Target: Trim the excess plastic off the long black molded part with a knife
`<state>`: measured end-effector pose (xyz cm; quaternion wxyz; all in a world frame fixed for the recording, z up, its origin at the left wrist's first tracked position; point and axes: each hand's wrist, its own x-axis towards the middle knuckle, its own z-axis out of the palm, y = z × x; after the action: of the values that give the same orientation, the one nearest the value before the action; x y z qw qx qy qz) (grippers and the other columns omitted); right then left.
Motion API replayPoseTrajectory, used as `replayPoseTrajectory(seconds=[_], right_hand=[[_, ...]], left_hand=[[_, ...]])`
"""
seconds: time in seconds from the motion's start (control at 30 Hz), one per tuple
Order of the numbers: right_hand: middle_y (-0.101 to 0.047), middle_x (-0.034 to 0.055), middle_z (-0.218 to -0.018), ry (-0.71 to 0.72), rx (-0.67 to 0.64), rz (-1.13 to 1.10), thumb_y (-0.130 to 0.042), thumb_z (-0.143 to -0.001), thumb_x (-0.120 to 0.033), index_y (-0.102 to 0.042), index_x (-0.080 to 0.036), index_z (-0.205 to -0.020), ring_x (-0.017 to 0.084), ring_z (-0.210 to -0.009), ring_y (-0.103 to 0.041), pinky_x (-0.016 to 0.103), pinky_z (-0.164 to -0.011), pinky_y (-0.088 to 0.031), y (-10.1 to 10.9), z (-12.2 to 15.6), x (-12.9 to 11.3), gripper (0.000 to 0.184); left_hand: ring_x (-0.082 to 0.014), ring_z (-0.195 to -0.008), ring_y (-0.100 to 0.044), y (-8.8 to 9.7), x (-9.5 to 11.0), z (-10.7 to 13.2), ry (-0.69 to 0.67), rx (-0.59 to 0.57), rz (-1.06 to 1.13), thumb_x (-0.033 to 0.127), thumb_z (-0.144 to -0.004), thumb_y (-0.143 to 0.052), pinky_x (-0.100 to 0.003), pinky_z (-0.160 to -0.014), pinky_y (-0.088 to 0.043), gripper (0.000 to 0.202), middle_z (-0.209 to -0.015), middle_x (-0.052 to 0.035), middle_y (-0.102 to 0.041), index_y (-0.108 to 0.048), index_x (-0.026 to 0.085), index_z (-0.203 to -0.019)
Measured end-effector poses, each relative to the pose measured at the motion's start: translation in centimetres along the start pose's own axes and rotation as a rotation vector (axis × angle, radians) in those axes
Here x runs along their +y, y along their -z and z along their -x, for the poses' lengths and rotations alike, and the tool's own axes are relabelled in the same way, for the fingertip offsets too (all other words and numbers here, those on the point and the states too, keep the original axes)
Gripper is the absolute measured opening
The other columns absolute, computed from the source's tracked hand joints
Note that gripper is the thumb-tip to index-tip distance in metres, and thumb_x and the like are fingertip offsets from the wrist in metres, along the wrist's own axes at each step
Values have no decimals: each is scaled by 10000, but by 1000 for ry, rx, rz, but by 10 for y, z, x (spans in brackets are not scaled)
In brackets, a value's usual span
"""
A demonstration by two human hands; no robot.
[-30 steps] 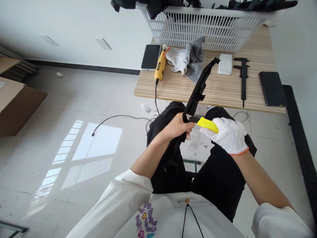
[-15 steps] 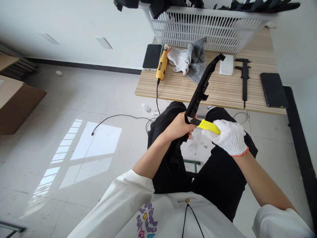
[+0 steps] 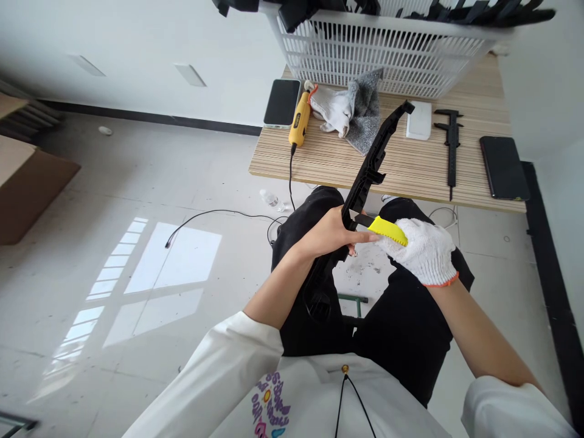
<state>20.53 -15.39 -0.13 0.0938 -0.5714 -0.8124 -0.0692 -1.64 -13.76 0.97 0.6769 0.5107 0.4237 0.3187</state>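
My bare left hand (image 3: 329, 234) is closed around a long black plastic part (image 3: 371, 163), which slants from my lap up over the table's front edge. The thumb of that hand stretches right, toward the knife. A white knit glove covers my right hand (image 3: 422, 250), closed on a yellow utility knife (image 3: 387, 230). The knife's blade end lies at the black part, just above my left thumb; whether the edge touches the plastic I cannot tell. The lower end of the part rests over my dark trousers and is hard to make out.
On the wooden table (image 3: 410, 176) stands a white basket (image 3: 387, 55) of black parts. Before it lie a yellow rotary tool (image 3: 300, 120), a spare glove (image 3: 333, 109), a grey cloth (image 3: 366, 112), a white block (image 3: 418, 120), a caliper (image 3: 451, 146) and two phones. A cable (image 3: 219, 211) crosses the floor.
My left thumb has extended right toward the yellow handle and my right hand. The knife has shifted very slightly; both hands keep their hold.
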Motion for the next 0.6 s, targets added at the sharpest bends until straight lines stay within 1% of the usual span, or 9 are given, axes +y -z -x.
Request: replayPoseTrajectory(seconds=[0.1, 0.2, 0.33, 0.47, 0.53, 0.6], right_hand=[[-507, 25, -545, 15, 30, -1, -392, -881, -776, -668, -158, -722, 114, -501, -382, 274, -541, -203, -1, 1, 1, 695], [-546, 27, -571, 45, 51, -11, -437, -883, -739, -689, -158, -762, 115, -521, -410, 274, -554, -228, -2, 2, 3, 644], [-564, 25, -579, 48, 27, -25, -463, -875, -720, -684, -157, -760, 114, -526, -434, 268, -556, -235, -3, 4, 3, 616], [-577, 27, -585, 60, 19, -38, -453, -874, -740, -679, -154, -763, 120, -535, -463, 260, -556, -234, -3, 4, 3, 637], [-565, 25, -578, 66, 15, -40, -451, -875, -746, -677, -154, -765, 120, -533, -460, 258, -555, -230, -3, 3, 3, 643], [-529, 18, -557, 59, 7, -33, -453, -870, -756, -657, -157, -727, 114, -521, -438, 260, -551, -218, -3, 3, 3, 649]], left_hand=[[-57, -439, -589, 1, 1, 1, 1, -6, -11, 369, -694, -891, -206, -461, -542, 477, -724, 57, -629, -588, 156, -996], [-69, -430, -593, 1, 1, 2, -1, -2, -19, 395, -732, -868, -202, -460, -534, 472, -658, 77, -587, -584, 162, -1028], [-71, -427, -605, 2, 0, 2, -3, 31, -21, 370, -690, -901, -197, -433, -519, 505, -741, 50, -620, -584, 163, -1026], [-75, -438, -617, 2, 0, 1, 1, 24, -3, 356, -659, -922, -199, -421, -521, 538, -798, 33, -639, -577, 162, -1023], [-75, -446, -616, 2, 0, 1, 6, 17, 4, 358, -645, -929, -205, -423, -531, 561, -808, 27, -647, -571, 160, -1029], [-72, -453, -612, 1, -1, 1, 6, 10, 2, 364, -636, -933, -212, -430, -544, 572, -818, 21, -653, -568, 158, -1025]])
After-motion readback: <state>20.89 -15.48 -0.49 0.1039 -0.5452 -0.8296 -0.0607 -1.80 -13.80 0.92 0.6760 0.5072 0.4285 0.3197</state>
